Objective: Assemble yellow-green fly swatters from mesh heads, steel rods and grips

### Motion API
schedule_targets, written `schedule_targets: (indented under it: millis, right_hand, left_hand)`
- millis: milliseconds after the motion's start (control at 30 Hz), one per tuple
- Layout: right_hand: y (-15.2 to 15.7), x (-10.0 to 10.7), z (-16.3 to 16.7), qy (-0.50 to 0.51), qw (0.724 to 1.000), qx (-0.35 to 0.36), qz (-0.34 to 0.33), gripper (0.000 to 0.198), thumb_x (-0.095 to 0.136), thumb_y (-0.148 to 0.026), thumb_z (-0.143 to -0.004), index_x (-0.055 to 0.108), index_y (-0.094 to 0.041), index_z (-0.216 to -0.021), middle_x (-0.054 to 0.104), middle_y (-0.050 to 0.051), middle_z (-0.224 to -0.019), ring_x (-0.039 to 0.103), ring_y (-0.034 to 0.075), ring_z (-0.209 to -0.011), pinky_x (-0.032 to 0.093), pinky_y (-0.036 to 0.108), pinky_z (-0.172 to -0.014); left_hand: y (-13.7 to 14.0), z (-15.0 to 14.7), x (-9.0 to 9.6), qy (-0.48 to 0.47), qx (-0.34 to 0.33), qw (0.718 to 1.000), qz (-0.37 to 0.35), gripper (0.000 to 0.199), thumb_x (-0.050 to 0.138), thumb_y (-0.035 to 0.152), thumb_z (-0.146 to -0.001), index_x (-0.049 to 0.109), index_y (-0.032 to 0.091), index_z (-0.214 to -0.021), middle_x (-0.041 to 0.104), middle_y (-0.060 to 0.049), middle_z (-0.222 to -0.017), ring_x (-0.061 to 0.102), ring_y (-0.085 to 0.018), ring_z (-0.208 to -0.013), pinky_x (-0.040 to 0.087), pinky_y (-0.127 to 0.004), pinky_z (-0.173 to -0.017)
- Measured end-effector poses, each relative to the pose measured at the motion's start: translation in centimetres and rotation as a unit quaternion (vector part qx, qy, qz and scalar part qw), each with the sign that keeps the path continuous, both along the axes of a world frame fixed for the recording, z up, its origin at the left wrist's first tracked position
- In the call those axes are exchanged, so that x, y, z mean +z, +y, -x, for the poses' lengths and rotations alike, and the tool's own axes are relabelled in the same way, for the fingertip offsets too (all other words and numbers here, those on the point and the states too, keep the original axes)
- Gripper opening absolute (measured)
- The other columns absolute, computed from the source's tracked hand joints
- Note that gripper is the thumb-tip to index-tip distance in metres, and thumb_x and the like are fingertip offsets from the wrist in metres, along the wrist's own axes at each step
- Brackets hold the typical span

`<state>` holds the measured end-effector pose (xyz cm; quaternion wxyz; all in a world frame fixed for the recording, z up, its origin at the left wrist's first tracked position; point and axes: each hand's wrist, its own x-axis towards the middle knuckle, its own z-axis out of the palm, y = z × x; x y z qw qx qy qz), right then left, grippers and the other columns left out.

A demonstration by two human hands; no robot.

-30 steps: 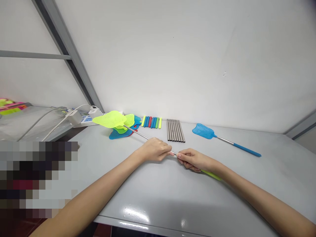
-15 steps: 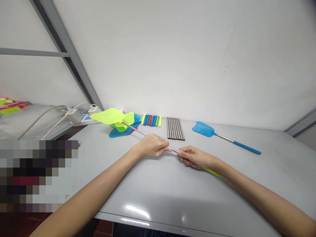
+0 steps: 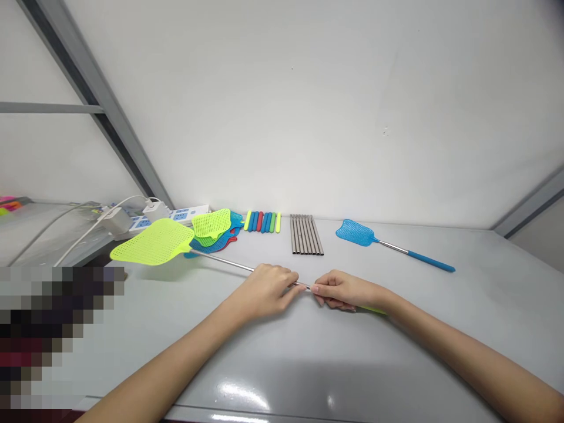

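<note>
Yellow-green fly swatter [image 3: 152, 242], held in both hands on the near side of the steel tubes [image 3: 307, 235], head well off to their left and seemingly raised over the worktop [image 3: 335, 352], to go by the shadow below. Nearest: right hand [image 3: 341, 291], in front of the tubes and a little to their right, fingers curled and pinching the handle end of the swatter; only a sliver of yellow-green handle [image 3: 373, 309] showing under the wrist, so cannot tell the depth of shaft inside it. Left hand [image 3: 268, 291], in front of the tubes and to their left, thumb and forefinger closed about the slim metal shaft [image 3: 222, 259], leaving a short bare stretch between the hands.

Step in hand, by judgement: working shaft and handle against each other, likely seating or testing the joint. Next move calling for a firm pinch either side of the bare stretch, both parts in line, effort along the shaft rather than across.

To the right of the tubes: blue fly swatter [image 3: 392, 246], complete, handle end pointing away from them. Just left of the tubes: row of coloured grips [image 3: 262, 222]. Left of the tubes, past the grips: pile of mesh heads [image 3: 214, 225]. Behind that pile, left of the tubes: white power strip [image 3: 191, 214].
</note>
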<state>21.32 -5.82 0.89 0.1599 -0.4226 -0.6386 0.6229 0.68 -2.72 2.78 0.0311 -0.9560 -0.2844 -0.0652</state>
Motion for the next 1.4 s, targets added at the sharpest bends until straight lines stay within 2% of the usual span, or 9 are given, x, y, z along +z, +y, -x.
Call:
schedule_targets:
  millis: [167, 267, 367, 933, 1400]
  right_hand:
    - [0.1, 0.7, -0.3, 0.018, 0.999, 0.037, 0.032, 0.036, 0.045, -0.047, -0.08, 0.054, -0.013, -0.074, 0.034, -0.007, -0.048, 0.025, 0.002, -0.035, 0.019, 0.016, -0.03]
    - [0.1, 1.0, -0.5, 0.016, 0.996, 0.069, 0.062, 0.032, 0.048, -0.043, -0.08, 0.055, -0.012, -0.076, 0.035, -0.007, -0.047, 0.027, 0.003, -0.036, 0.021, 0.016, -0.032]
    - [0.2, 1.1, -0.6, 0.017, 0.994, 0.072, 0.074, 0.031, 0.047, -0.042, -0.081, 0.055, -0.012, -0.076, 0.036, -0.007, -0.046, 0.027, 0.003, -0.035, 0.02, 0.017, -0.032]
    - [0.6, 1.0, -1.0, 0.016, 0.993, 0.092, 0.078, 0.031, 0.046, -0.041, -0.081, 0.051, -0.012, -0.07, 0.037, -0.007, -0.048, 0.026, 0.003, -0.038, 0.02, 0.016, -0.033]
    - [0.6, 1.1, -0.9, -0.012, 0.996, 0.07, 0.051, 0.029, 0.045, -0.037, -0.081, 0.048, -0.013, -0.065, 0.036, -0.008, -0.045, 0.027, 0.002, -0.035, 0.02, 0.015, -0.031]
  left_hand:
    - [-1.6, -1.2, -0.2, -0.011, -0.016, 0.999, 0.03, 0.029, 0.031, 0.036, -0.088, 0.046, 0.017, -0.072, 0.059, 0.0, -0.073, 0.053, -0.013, -0.064, 0.028, -0.024, -0.051]
    - [-1.8, -1.4, -0.6, -0.003, -0.02, 0.999, 0.05, 0.028, 0.029, 0.032, -0.089, 0.045, 0.018, -0.071, 0.059, 0.001, -0.071, 0.054, -0.012, -0.061, 0.027, -0.023, -0.049]
    - [-1.7, -1.2, -0.7, 0.003, -0.015, 0.998, 0.055, 0.029, 0.028, 0.034, -0.09, 0.044, 0.018, -0.07, 0.059, 0.002, -0.068, 0.054, -0.012, -0.059, 0.025, -0.024, -0.047]
    - [-1.6, -0.9, -0.4, 0.035, -0.007, 0.998, 0.05, 0.029, 0.029, 0.033, -0.089, 0.045, 0.019, -0.07, 0.06, 0.001, -0.065, 0.055, -0.014, -0.055, 0.024, -0.024, -0.045]
    - [-1.1, -0.7, 0.1, 0.015, -0.019, 0.997, 0.077, 0.037, 0.025, 0.04, -0.089, 0.047, 0.018, -0.068, 0.057, 0.0, -0.062, 0.052, -0.014, -0.053, 0.025, -0.023, -0.046]
